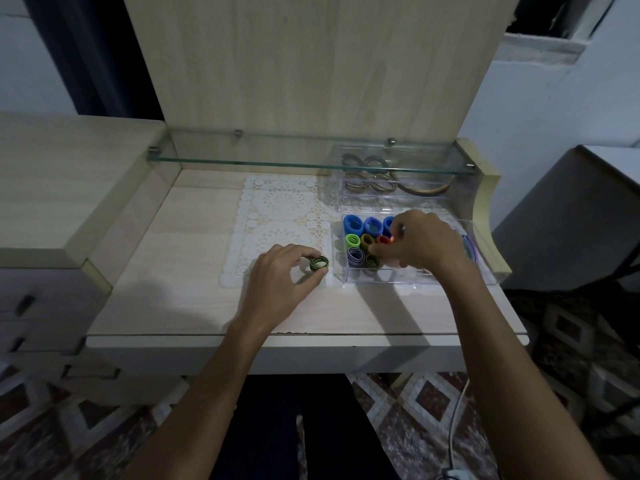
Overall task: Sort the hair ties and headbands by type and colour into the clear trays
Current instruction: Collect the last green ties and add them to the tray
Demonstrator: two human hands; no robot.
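- Sitting on edge on the lace mat (277,209), the green-and-black striped tie (319,263) is showing you its open ring face, with its roll axis pointing roughly toward you and a little to the right.
- Pinching it now is your left hand (282,278): the index finger is curling over the far side and the thumb is closing in from the near side, so the tie is sitting right at the fingertips, not deep in the palm.
- Lying just right of that tie, across a narrow strip of mat, is the near wall of the clear tray (381,279); its matching striped green tie (371,260) is standing in the front row, beside a purple striped one (355,257).
- Judging from this, the coming move is a short carry rightward over the wall, and your left hand is the nearer one for it.
- Reaching into the same tray, your right hand (420,242) is pinching something small and red-orange (385,240) in the middle row; the fingers are curled, but exactly how much they are gripping is hidden.
- Crossing the tray's front corner, your right wrist is crowding the slot beside the green tie, which could get in the way.
- Standing further back under the glass shelf (242,162), a second tray (446,195) is holding the brownish bands.
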